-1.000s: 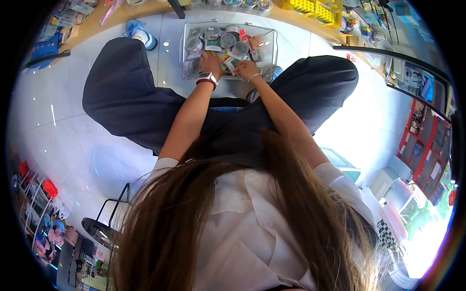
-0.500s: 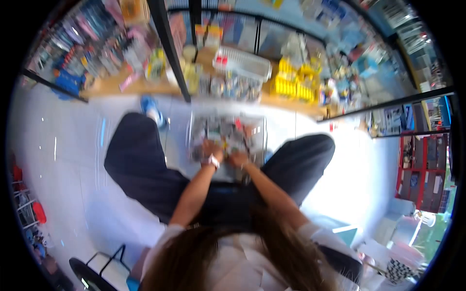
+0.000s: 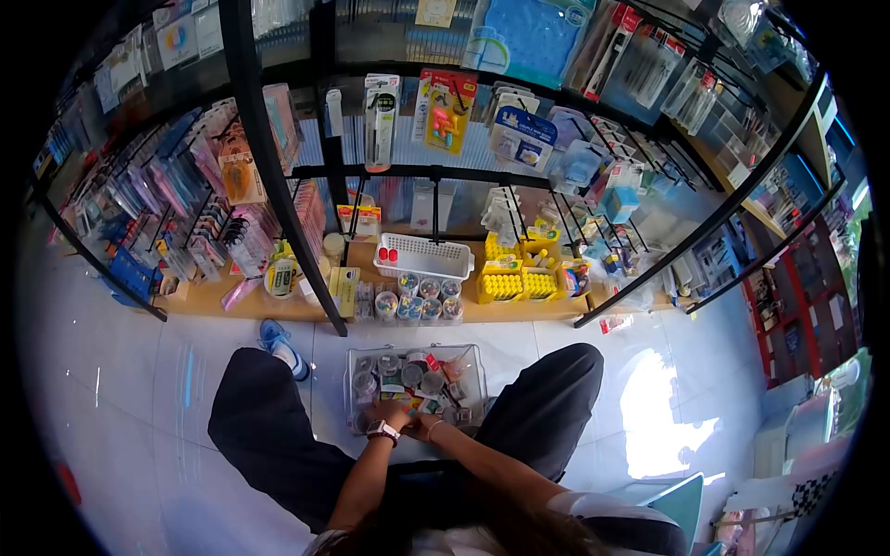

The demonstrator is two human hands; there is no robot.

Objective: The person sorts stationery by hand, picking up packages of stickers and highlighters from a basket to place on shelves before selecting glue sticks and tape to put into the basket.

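Note:
A clear plastic bin (image 3: 484,382) sits on the floor between my knees, filled with round clear-lidded tubs (image 3: 412,374) and small colourful packets. My left hand (image 3: 393,414), with a watch at its wrist, is over the near part of the bin, fingers curled inward. Close against it is my right hand (image 3: 425,426), a thin bracelet on the wrist, its fingers also bent in. The two hands meet above the contents. Whatever lies between their fingers is too small and covered to name.
Beyond the bin stands a display rack with a low wooden shelf (image 3: 371,329). On it are a white basket (image 3: 425,258), stacked clear tubs (image 3: 428,298) and yellow boxes of glue-stick-like tubes (image 3: 502,287). Hanging packs fill the hooks above. Dark upright posts (image 3: 278,167) frame the rack.
The view has tilted upward, so more of the rack shows and the bin sits lower. My hands stay over the bin and have drawn closer together.

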